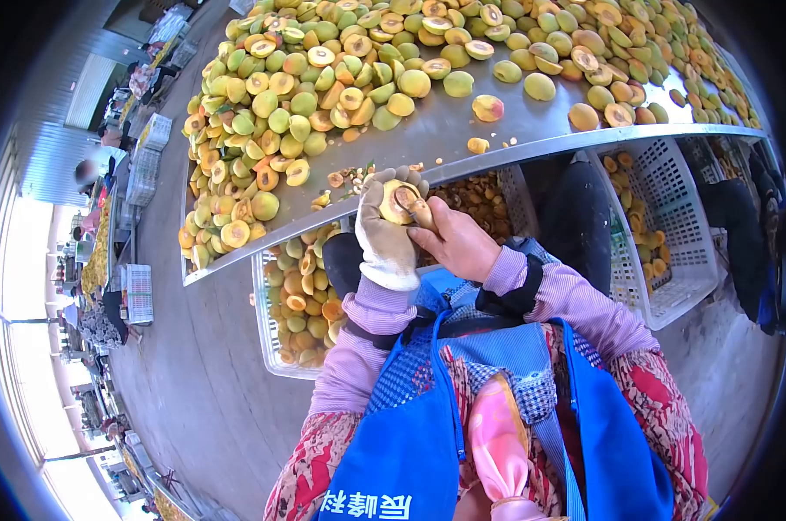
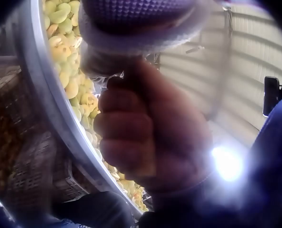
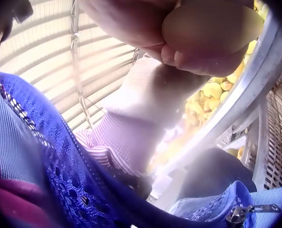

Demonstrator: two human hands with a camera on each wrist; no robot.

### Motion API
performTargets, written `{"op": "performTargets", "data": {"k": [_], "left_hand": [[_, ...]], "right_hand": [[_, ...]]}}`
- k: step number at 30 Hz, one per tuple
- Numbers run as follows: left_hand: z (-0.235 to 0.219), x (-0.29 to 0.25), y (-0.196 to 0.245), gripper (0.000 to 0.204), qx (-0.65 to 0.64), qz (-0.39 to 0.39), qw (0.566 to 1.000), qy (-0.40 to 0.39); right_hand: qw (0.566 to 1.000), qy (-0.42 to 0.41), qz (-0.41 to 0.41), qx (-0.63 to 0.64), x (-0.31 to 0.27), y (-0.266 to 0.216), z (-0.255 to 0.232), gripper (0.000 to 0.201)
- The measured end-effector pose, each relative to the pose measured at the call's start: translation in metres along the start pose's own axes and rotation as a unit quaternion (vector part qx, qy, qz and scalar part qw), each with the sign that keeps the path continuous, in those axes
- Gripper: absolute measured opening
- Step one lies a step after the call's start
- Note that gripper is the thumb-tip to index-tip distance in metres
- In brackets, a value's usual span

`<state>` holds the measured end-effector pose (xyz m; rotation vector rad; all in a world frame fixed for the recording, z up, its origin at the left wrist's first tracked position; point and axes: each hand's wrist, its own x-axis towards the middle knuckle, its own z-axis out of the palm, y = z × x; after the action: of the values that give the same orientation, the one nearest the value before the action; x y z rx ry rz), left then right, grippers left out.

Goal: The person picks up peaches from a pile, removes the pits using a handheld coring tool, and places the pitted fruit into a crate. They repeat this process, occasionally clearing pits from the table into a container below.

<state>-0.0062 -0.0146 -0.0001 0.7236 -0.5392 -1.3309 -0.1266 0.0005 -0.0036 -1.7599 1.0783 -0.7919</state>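
Note:
In the head view my left hand point(image 1: 384, 239), in a pale work glove, holds a halved apricot point(image 1: 391, 207) with its cut face and brown stone hollow turned up. My bare right hand point(image 1: 467, 246) grips a curved pitting knife point(image 1: 422, 212) by its short wooden handle, its thin bent metal end at the middle of the cut face. The right hand point(image 2: 126, 123) appears as a curled fist in the left wrist view. In the right wrist view the handle's rounded end point(image 3: 212, 28) sticks out of the right fingers, with the gloved left hand point(image 3: 145, 83) beyond.
A metal table point(image 1: 445, 139) bears a heap of apricots point(image 1: 323, 95), many halved, with stones and scraps near its raised edge. Below stand a white crate point(image 1: 267, 347) of apricot halves, a crate of scraps point(image 1: 516, 195) and another crate point(image 1: 684, 234) at right.

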Motion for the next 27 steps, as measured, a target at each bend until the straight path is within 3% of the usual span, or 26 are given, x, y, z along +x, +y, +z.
{"op": "performTargets", "data": {"k": [6, 8, 12, 14, 15, 17, 19, 21, 22, 23, 25, 27], "left_hand": [[0.004, 0.001, -0.001, 0.034, 0.023, -0.009, 0.999, 0.032], [0.009, 0.0, -0.002, 0.043, 0.136, 0.082, 0.987, 0.037], [0.005, 0.0, 0.003, 0.049, 0.247, 0.122, 0.961, 0.022], [0.008, 0.0, 0.009, 0.049, 0.209, 0.049, 0.976, 0.04], [0.007, 0.002, 0.012, 0.049, 0.21, 0.048, 0.976, 0.04], [0.001, 0.005, 0.019, 0.05, 0.182, -0.061, 0.981, -0.028], [0.0, 0.008, 0.024, 0.05, 0.207, -0.085, 0.974, -0.045], [-0.001, 0.009, 0.027, 0.051, 0.259, -0.137, 0.953, -0.08], [-0.001, 0.01, 0.028, 0.05, 0.28, -0.13, 0.947, -0.094], [0.001, 0.01, 0.031, 0.05, 0.28, -0.132, 0.946, -0.094], [0.006, 0.009, 0.036, 0.049, 0.434, -0.049, 0.882, -0.177], [0.001, 0.012, 0.031, 0.049, 0.403, -0.073, 0.897, -0.167]], "right_hand": [[1.0, 0.008, -0.004, 0.024, 0.0, -0.004, 0.005, 0.032], [0.999, 0.017, -0.006, 0.046, 0.002, -0.004, 0.007, 0.031], [0.99, -0.075, 0.058, 0.106, 0.01, -0.004, -0.002, 0.03], [0.994, -0.074, -0.024, 0.08, 0.014, 0.016, 0.008, 0.028], [0.994, -0.073, -0.023, 0.081, 0.015, 0.018, 0.005, 0.028], [0.989, -0.125, 0.009, 0.082, 0.013, 0.017, 0.001, 0.028], [0.987, -0.125, 0.027, 0.092, 0.01, 0.012, -0.003, 0.027], [0.975, -0.176, 0.091, 0.098, 0.007, 0.011, -0.006, 0.027], [0.985, -0.142, 0.033, 0.089, 0.008, 0.019, 0.0, 0.025], [0.985, -0.141, 0.034, 0.09, 0.009, 0.021, -0.002, 0.025], [0.982, -0.179, 0.05, 0.04, 0.011, 0.017, -0.009, 0.028], [0.984, -0.171, 0.026, 0.034, 0.014, 0.02, -0.013, 0.021]]}}
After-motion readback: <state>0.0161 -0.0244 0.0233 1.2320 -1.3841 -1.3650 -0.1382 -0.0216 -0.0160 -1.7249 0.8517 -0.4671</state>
